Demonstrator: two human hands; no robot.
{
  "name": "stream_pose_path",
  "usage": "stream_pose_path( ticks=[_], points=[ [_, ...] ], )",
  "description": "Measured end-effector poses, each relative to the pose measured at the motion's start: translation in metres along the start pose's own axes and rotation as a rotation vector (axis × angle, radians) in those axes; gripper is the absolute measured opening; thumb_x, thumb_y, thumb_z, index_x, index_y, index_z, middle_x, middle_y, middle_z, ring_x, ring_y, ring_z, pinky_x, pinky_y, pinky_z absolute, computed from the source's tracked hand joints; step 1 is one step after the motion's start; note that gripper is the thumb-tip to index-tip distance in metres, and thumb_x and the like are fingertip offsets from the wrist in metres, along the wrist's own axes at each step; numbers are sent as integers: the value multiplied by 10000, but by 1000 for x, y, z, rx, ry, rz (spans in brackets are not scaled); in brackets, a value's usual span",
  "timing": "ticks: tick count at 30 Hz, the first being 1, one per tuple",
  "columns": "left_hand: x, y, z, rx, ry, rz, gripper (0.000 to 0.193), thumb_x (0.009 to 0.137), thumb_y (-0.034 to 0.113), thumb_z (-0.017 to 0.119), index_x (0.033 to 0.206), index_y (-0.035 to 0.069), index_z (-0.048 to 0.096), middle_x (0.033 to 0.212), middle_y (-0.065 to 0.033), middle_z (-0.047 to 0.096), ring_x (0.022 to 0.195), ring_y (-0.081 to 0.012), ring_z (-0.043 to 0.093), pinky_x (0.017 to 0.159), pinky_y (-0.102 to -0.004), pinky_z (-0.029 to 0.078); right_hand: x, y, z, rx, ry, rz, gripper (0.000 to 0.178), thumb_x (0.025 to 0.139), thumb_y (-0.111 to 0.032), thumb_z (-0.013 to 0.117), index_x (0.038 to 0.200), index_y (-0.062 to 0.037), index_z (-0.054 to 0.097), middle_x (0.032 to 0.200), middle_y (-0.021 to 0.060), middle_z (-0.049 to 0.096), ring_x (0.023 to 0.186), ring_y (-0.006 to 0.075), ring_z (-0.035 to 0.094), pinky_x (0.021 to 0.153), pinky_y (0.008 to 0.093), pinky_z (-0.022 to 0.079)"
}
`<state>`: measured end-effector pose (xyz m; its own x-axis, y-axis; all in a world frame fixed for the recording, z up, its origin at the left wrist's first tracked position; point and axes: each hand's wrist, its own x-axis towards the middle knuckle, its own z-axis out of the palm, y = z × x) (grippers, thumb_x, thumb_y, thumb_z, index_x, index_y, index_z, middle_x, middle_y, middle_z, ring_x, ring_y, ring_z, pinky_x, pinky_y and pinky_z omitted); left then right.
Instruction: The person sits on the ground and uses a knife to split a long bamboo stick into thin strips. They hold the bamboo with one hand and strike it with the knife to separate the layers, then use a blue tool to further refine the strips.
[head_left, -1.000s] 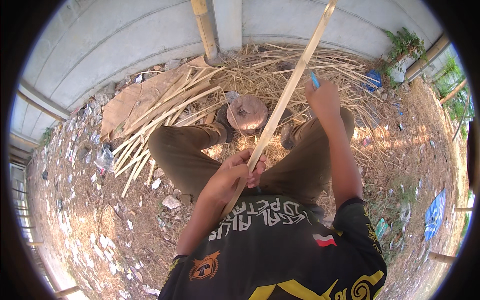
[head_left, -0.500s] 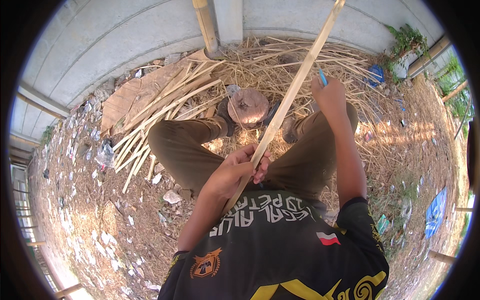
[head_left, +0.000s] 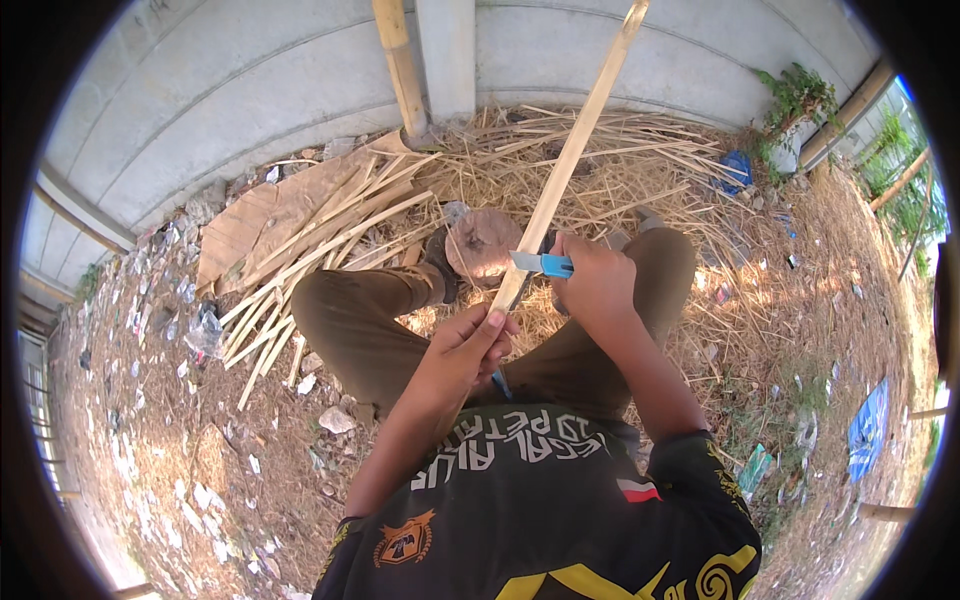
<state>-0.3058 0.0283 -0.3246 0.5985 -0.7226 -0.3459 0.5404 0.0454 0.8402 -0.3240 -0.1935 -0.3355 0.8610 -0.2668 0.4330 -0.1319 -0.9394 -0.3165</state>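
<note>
My left hand [head_left: 475, 343] is closed round the lower part of a long, pale bamboo strip [head_left: 572, 148], the thumb lying along it. The strip slants up and to the right, its far end in front of the grey wall. In my right hand [head_left: 597, 280] is a blue utility knife [head_left: 556, 266]. Its blade lies across the strip a short way above my left hand and appears to touch it. Between my feet, behind the strip, stands a round wooden chopping block [head_left: 482, 245].
Many split bamboo strips [head_left: 300, 275] lie on a brown sheet [head_left: 235, 240] to the left. More strips and shavings [head_left: 640, 165] spread below the concrete wall [head_left: 270, 80]. A bamboo post [head_left: 400, 65] stands against it. Blue plastic [head_left: 868, 430] and litter lie on the ground.
My right hand has come down and left with the knife, from beside the strip's upper part onto the strip near my left hand. The strip has shifted slightly left.
</note>
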Motion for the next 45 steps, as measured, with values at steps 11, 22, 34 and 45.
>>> stream_pose_path(
  ticks=[11, 22, 34, 45],
  points=[
    [5, 2, 16, 137, 53, 117, 357, 1052, 353, 437, 843, 74, 510, 619, 50, 398, 507, -24, 328, 440, -201, 267, 41, 13, -4, -182, 319, -71, 68, 768, -115, 664, 753, -134, 601, 556, 68, 564, 510, 277, 601, 485, 397, 461],
    [-5, -5, 14, 396, 127, 238, 376, 1052, 312, 447, 810, 33, 523, 640, 29, 459, 557, -37, 390, 504, -221, 334, 113, 47, -41, -216, 292, 266, 136, 790, -178, 669, 846, -56, 686, 705, 125, 668, 670, 305, 685, 574, 428, 525],
    [-42, -31, -13, 349, -146, -59, 314, 1056, 287, 431, 854, 68, 530, 674, 36, 459, 570, -35, 372, 504, -200, 298, 154, 221, -148, -234, 443, 801, 298, 834, -242, 590, 935, 9, 714, 913, 224, 706, 887, 415, 683, 759, 475, 548],
    [14, -24, 3, 515, 110, 245, 255, 1048, 221, 434, 906, 35, 534, 682, -10, 512, 594, -65, 451, 541, -246, 377, 2, 29, -10, -31, 110, -43, 74, 786, -170, 678, 765, -118, 630, 619, 72, 617, 565, 299, 632, 523, 407, 494]
  ],
)
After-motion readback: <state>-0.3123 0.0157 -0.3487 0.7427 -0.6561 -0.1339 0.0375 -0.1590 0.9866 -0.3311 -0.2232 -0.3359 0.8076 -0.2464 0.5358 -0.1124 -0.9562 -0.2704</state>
